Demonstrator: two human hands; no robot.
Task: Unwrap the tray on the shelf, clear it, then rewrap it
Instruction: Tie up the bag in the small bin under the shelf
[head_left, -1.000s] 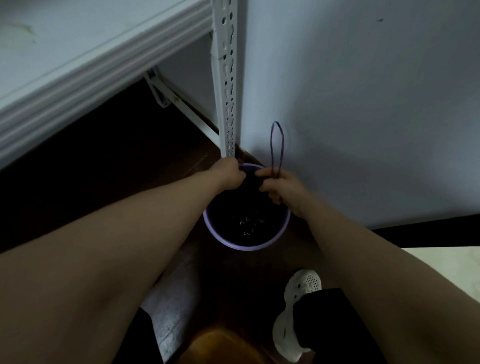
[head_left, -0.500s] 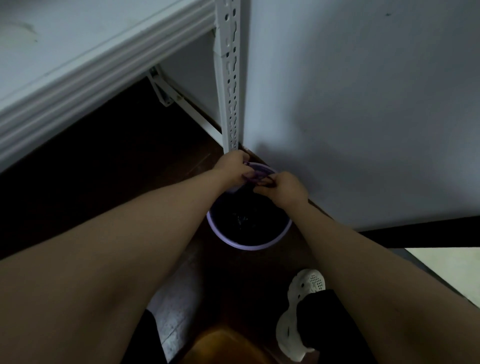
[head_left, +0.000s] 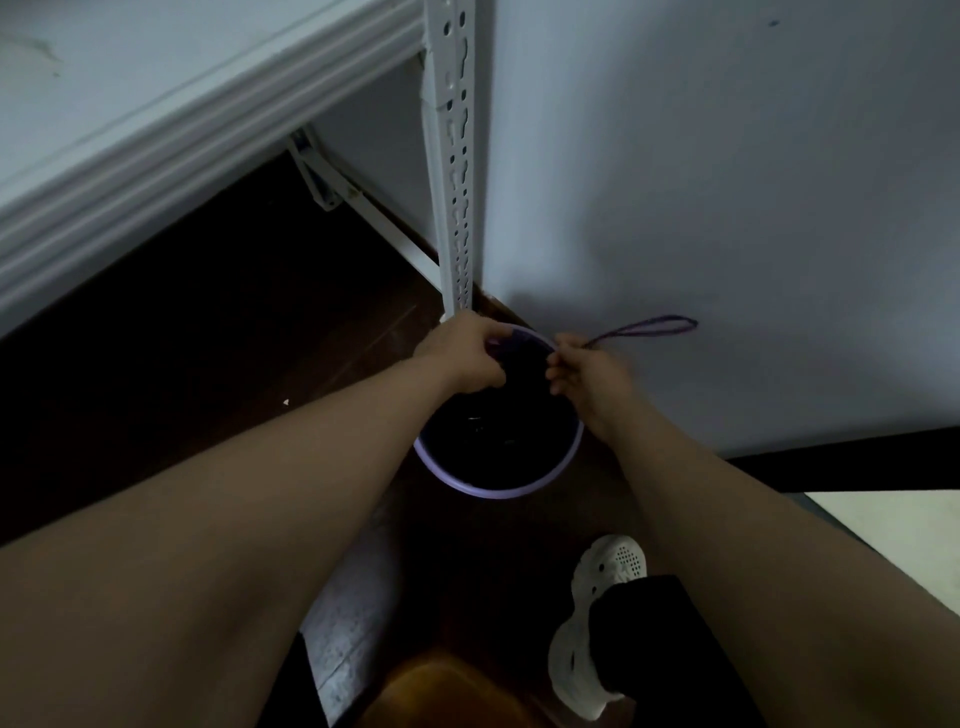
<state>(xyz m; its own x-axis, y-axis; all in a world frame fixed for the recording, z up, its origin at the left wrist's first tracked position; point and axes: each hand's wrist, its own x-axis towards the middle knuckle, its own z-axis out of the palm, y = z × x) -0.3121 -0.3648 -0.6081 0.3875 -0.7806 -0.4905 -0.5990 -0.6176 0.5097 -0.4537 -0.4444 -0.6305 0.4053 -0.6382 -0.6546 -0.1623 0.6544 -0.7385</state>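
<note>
Lilac-rimmed bin (head_left: 498, 491), dark liner (head_left: 501, 434) inside, drawstring loop (head_left: 644, 326) in right hand (head_left: 592, 371)

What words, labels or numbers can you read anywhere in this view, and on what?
None can be read.
Shelf post: punched slots only, no print.
Purple bin, dark bag, drawstring, white shoe: no marking visible in this dim light.

Head-worn wide-angle view, steeply down at the floor (head_left: 260, 338)
</note>
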